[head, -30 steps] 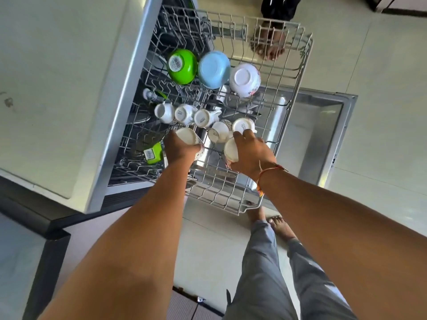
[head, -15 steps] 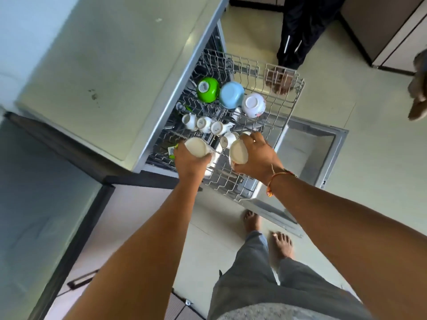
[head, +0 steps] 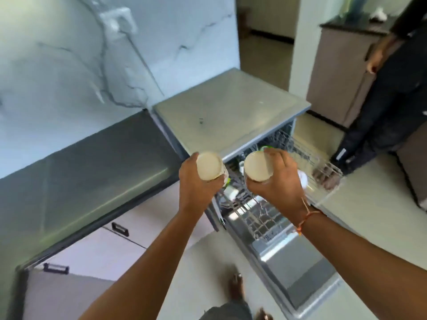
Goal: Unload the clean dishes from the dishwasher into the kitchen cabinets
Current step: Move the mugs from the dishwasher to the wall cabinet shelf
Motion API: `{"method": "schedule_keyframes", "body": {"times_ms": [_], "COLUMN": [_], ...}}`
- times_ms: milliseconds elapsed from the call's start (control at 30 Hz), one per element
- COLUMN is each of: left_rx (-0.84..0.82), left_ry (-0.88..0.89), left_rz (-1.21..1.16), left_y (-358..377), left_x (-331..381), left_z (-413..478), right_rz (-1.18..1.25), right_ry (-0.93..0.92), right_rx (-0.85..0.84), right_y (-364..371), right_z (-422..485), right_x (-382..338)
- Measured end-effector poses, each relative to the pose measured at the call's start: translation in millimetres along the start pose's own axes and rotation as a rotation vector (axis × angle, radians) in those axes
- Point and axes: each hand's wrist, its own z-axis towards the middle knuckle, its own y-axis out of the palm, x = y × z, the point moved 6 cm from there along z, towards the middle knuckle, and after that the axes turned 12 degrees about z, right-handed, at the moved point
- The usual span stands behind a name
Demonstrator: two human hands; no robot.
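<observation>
Hands both occupied: left hand (head: 196,189) curls round a white cup (head: 209,166), right hand (head: 280,184) round a second cup (head: 258,166). Both cups are held above the rack (head: 308,158), probably cabinet-bound. Dishes (head: 303,180) remain racked; counter (head: 104,176) lies to the left.

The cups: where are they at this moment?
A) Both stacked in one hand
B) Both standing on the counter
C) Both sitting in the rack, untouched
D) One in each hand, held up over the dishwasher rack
D: the left hand grips the left cup and the right hand grips the right cup, both held above the dishwasher rack.
</observation>
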Motion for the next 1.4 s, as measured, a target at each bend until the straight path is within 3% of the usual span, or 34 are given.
{"method": "schedule_keyframes", "body": {"times_ms": [233,633,833,1067,1400], "left_rx": [0.333,0.783,0.825,0.867,0.712], "left_ry": [-0.078,-0.129,-0.03,0.055,0.109], "left_rz": [0.017,0.032,0.007,-0.01,0.019], "left_y": [-154.0,-362.4,-445.9,-543.9,-653.2], "left_x": [-30.3,-44.3,-28.3,-32.9,-36.7], "left_z": [-14.2,-5.7,56.7,191.7,398.6], "right_rz": [0.174,0.428,0.438,0.395,0.243], "right_ry": [-0.35,-0.642,-0.708,-0.693,-0.657], "right_rx": [-0.155,-0.282,-0.221,-0.084,0.02], "right_y": [71.0,147.4,170.1,223.5,304.3], "right_z": [37.3,100.8,159.4,263.4,400.6], "right_x": [-155.6,-379.7,-462.8,-547.6,-636.9]}}
